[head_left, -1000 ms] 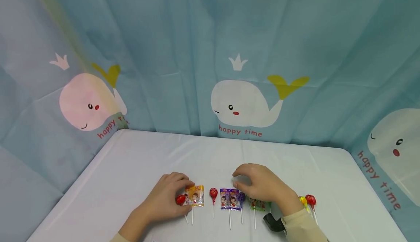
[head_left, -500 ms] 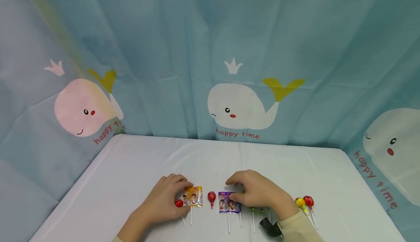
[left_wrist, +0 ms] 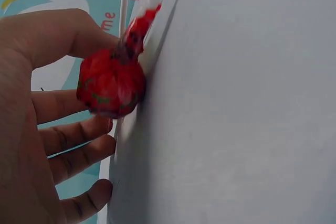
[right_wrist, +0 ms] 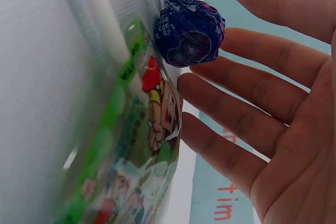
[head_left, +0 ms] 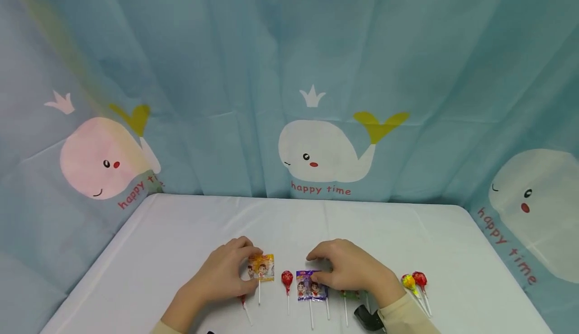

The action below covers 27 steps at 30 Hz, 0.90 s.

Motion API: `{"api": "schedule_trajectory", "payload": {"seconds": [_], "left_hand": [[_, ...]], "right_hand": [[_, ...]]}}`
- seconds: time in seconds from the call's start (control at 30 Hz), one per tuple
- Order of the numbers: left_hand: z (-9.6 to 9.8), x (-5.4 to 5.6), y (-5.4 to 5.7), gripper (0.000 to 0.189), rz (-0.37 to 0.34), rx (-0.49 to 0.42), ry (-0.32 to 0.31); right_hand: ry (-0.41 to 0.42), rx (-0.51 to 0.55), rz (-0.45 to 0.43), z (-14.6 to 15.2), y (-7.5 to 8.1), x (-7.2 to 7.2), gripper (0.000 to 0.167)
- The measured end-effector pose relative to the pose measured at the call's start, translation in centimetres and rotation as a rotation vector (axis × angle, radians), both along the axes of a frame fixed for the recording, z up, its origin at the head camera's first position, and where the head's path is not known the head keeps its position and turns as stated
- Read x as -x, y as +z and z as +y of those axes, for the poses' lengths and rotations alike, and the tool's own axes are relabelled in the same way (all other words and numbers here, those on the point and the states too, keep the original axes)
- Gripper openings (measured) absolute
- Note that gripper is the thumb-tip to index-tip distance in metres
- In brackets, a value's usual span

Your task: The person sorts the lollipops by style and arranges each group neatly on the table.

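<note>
In the head view my left hand (head_left: 226,271) pinches the flat orange-wrapped lollipop (head_left: 264,268) between index finger and thumb, its white stick pointing toward me. A round red lollipop (left_wrist: 111,85) lies below that hand, its head mostly hidden in the head view. My right hand (head_left: 348,266) hovers with spread, loosely bent fingers, its thumb overlapping the flat purple-wrapped lollipop (head_left: 305,287). Under its palm are a round purple lollipop (right_wrist: 189,38) and a flat green-wrapped lollipop (right_wrist: 157,114), both largely covered in the head view.
Another round red lollipop (head_left: 287,277) lies between the hands. A yellow lollipop (head_left: 408,281) and a red one (head_left: 419,278) sit right of the right forearm. A black curved object (head_left: 368,319) is by the right cuff. Blue curtain (head_left: 253,72) surrounds the white table (head_left: 203,218).
The head view has shifted. My left hand has taken the orange lollipop and moved it slightly away from the red one beside it. My right hand has moved left, over the purple packet.
</note>
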State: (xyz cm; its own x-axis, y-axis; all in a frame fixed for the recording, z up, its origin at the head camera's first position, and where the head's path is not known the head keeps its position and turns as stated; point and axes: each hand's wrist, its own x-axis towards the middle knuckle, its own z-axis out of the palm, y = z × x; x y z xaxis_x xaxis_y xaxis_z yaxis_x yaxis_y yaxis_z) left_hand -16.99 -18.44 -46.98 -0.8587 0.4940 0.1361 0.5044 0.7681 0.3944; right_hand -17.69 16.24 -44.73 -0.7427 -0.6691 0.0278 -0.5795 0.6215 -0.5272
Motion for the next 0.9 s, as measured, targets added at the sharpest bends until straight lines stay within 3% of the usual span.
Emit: {"api": "schedule_trajectory", "payload": {"seconds": [0.4,0.73,0.9], "left_hand": [[-1.2,3.3,-0.8,0.050,-0.021,-0.065,0.001],[-2.0,3.8,-1.2,0.050,-0.018,-0.144,0.010],[-2.3,4.0,-2.0,0.048,-0.002,-0.189,0.016]], "right_hand": [[-0.020,-0.024,0.016,-0.2,-0.1,-0.1,0.033],[-0.019,-0.065,0.046,-0.5,-0.1,-0.3,0.034],[-0.015,-0.071,0.068,-0.5,-0.3,-0.4,0.033]]}}
